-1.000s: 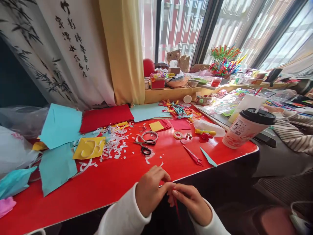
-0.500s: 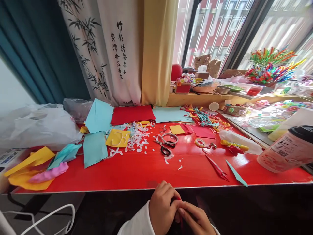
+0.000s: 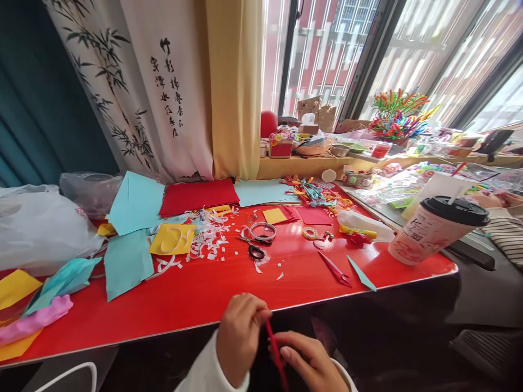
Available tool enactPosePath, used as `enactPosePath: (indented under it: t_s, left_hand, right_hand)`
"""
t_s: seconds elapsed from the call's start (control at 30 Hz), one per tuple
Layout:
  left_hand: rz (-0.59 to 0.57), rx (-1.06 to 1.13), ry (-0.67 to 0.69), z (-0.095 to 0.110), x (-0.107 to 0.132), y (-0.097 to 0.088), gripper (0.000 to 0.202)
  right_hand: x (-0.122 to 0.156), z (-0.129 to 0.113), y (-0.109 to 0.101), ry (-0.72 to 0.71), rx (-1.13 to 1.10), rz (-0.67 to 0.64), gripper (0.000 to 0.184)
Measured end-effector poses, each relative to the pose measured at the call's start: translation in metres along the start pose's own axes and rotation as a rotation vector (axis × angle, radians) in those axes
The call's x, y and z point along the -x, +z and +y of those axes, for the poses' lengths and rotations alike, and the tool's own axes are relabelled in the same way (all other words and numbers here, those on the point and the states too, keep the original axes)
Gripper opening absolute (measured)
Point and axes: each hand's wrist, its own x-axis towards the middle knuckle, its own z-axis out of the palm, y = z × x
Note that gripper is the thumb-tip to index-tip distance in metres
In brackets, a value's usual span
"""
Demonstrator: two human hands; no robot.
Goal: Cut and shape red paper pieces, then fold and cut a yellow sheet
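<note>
A narrow folded red paper strip (image 3: 275, 351) slants down in front of the table edge. My left hand (image 3: 242, 335) pinches its upper end between thumb and fingers. Lower on the same strip, my right hand (image 3: 308, 359) has its thumb and fingers closed around it, with the exact contact partly hidden. Black-handled scissors (image 3: 256, 251) lie beyond my hands on the red table (image 3: 196, 299), beside a roll of clear tape (image 3: 263, 232). To the right rest a pointed red folded paper (image 3: 335, 269) and a pale blue paper sliver (image 3: 362, 274).
White paper scraps (image 3: 210, 237) and blue sheets (image 3: 128, 264) cover the left side. A lidded pink cup (image 3: 435, 231) stands near the right edge, with a yellow glue stick (image 3: 358, 232) nearby. Another person's striped sleeve (image 3: 504, 234) shows at far right.
The view has swung right, bringing the other person's sleeve into sight. My hands, close together before, are now farther apart, and more of the red strip shows between them.
</note>
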Motion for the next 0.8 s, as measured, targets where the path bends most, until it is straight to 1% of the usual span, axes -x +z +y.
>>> enactPosePath:
  t_s: [0.07,0.1,0.17,0.2,0.23,0.3,0.33,0.37,0.43,0.47,0.53,0.57,0.6,0.63,0.67,0.7,0.73,0.77,0.8]
  left_hand:
    - [-0.095,0.094,-0.160,-0.013,-0.020,-0.020,0.023]
    - [-0.131,0.124,-0.225,-0.022,-0.034,-0.029,0.023]
    - [-0.109,0.095,-0.324,-0.044,-0.064,-0.043,0.024]
    - [-0.053,0.015,-0.357,-0.056,-0.079,-0.048,0.025]
    - [-0.008,-0.092,-0.387,-0.067,-0.093,-0.051,0.024]
    - [0.015,-0.328,-0.440,-0.086,-0.115,-0.052,0.024]
    - [0.061,-0.448,-0.429,-0.093,-0.122,-0.051,0.028]
    - [0.144,-0.571,-0.402,-0.098,-0.126,-0.049,0.035]
    - [0.305,-0.719,-0.323,-0.101,-0.127,-0.045,0.042]
    - [0.375,-0.741,-0.260,-0.098,-0.126,-0.044,0.042]
    - [0.444,-0.693,-0.086,-0.085,-0.122,-0.042,0.038]
    - [0.444,-0.649,0.020,-0.075,-0.118,-0.043,0.037]
    - [0.415,-0.602,0.120,-0.064,-0.113,-0.044,0.037]
    - [0.352,-0.565,0.205,-0.052,-0.106,-0.045,0.038]
    - [0.249,-0.530,0.267,-0.041,-0.095,-0.047,0.039]
    - [0.151,-0.487,0.293,-0.031,-0.080,-0.049,0.037]
    - [0.023,-0.426,0.323,-0.023,-0.062,-0.052,0.031]
    - [-0.078,-0.339,0.331,-0.018,-0.039,-0.055,0.022]
    - [-0.181,-0.259,0.274,-0.015,-0.012,-0.058,0.019]
  right_hand:
    - [-0.009,-0.006,-0.034,-0.083,0.170,0.079,0.027]
    - [-0.018,-0.011,-0.055,-0.099,0.281,0.180,0.026]
    - [-0.050,-0.021,-0.098,-0.126,0.536,0.280,0.027]
    - [-0.071,-0.024,-0.117,-0.099,0.688,0.300,0.028]
    - [-0.093,-0.027,-0.133,-0.057,0.866,0.254,0.029]
    - [-0.137,-0.026,-0.153,0.096,1.204,0.047,0.029]
    - [-0.156,-0.022,-0.158,0.125,1.246,0.017,0.027]
    - [-0.172,-0.018,-0.160,0.139,1.267,0.001,0.026]
    - [-0.194,-0.010,-0.159,0.162,1.307,-0.032,0.022]
    - [-0.200,-0.007,-0.156,0.157,1.321,-0.039,0.020]
    - [-0.201,-0.009,-0.145,0.120,1.341,-0.041,0.018]
    - [-0.197,-0.015,-0.136,0.061,1.328,-0.037,0.018]
    - [-0.189,-0.023,-0.125,-0.001,1.307,-0.045,0.019]
    - [-0.177,-0.034,-0.111,-0.172,1.218,-0.052,0.019]
    - [-0.163,-0.047,-0.095,-0.336,1.089,-0.113,0.020]
    - [-0.146,-0.060,-0.078,-0.460,0.963,-0.225,0.020]
    - [-0.127,-0.072,-0.061,-0.531,0.866,-0.329,0.020]
    - [-0.108,-0.083,-0.045,-0.559,0.804,-0.409,0.020]
    - [-0.091,-0.092,-0.032,-0.571,0.765,-0.455,0.020]
